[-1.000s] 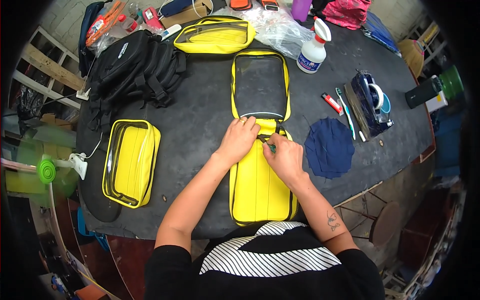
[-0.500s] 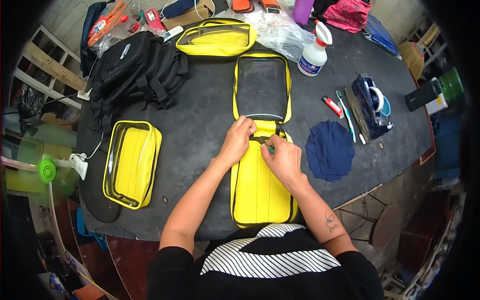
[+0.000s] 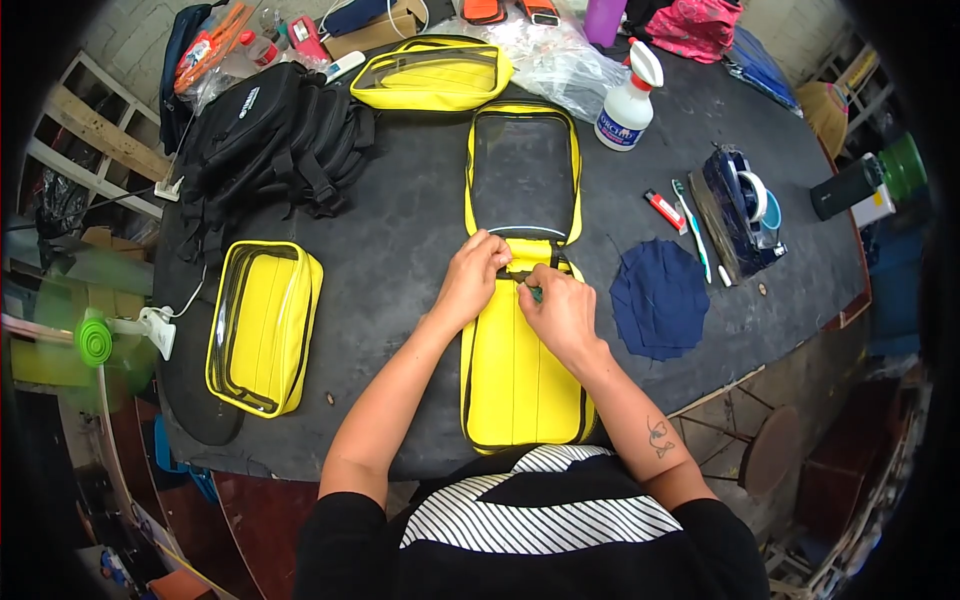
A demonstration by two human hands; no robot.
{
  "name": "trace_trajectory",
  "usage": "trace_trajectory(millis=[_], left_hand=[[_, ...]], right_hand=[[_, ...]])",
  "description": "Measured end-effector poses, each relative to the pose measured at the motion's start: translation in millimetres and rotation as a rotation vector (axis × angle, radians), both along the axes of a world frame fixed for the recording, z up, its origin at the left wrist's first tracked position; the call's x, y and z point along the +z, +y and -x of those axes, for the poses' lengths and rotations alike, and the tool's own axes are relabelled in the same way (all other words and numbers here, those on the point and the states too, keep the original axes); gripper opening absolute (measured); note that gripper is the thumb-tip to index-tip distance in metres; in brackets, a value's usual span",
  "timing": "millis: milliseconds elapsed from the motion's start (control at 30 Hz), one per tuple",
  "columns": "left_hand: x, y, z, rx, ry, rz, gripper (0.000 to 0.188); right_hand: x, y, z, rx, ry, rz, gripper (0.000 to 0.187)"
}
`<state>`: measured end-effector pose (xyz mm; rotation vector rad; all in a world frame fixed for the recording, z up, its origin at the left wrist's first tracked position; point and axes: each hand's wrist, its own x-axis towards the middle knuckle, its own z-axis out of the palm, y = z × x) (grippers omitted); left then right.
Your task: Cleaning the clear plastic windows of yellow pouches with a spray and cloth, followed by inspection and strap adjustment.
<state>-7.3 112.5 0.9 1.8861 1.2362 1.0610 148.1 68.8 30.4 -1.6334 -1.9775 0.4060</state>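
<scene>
Spread open before me on the table is a yellow bag (image 3: 515, 370) with black zipper edging. Its clear-windowed lid (image 3: 523, 175) is folded away from me. My left hand (image 3: 473, 275) pinches the yellow fabric at the hinge between lid and body. Close beside it, my right hand (image 3: 560, 312) is closed around a small green-handled tool (image 3: 535, 294). The tool points at the black-edged seam there; my fingers hide most of it, so its kind cannot be made out.
Two more yellow bags lie left (image 3: 262, 330) and at the back (image 3: 430, 75). Black backpacks (image 3: 275, 135) are piled back left. A spray bottle (image 3: 627, 105), navy cloth pieces (image 3: 660, 300), a toothbrush (image 3: 693, 230), a red lighter (image 3: 665, 212) and a dark clear-sided pouch (image 3: 735, 215) lie right.
My right hand has shifted slightly left, bringing the green-handled tool closer to my left hand at the seam. My left hand stays at the hinge.
</scene>
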Motion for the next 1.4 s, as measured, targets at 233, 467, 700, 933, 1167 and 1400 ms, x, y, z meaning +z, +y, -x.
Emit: trace_trajectory(millis=[233,467,700,933,1167,1400], left_hand=[[1,0,4,-0.066,0.500,-0.296,0.011],[1,0,-7,-0.073,0.733,-0.368,0.009],[-11,-4,-9,0.022,0.630,-0.417,0.008],[-12,-4,-3,-0.003,0.352,-0.239,0.022],[-7,-2,-1,-0.025,0.315,-0.196,0.022],[-6,-3,-1,-0.025,0.306,-0.184,0.019]], right_hand=[[10,-6,-6,-0.011,-0.012,0.002,0.014],[10,-6,-5,-0.037,-0.022,0.014,0.015],[10,-6,-3,-0.052,-0.002,0.004,0.015],[13,5,0,-0.061,-0.034,0.106,0.015],[25,6,-2,-0.054,-0.029,0.176,0.017],[16,12,0,-0.036,-0.037,0.147,0.018]])
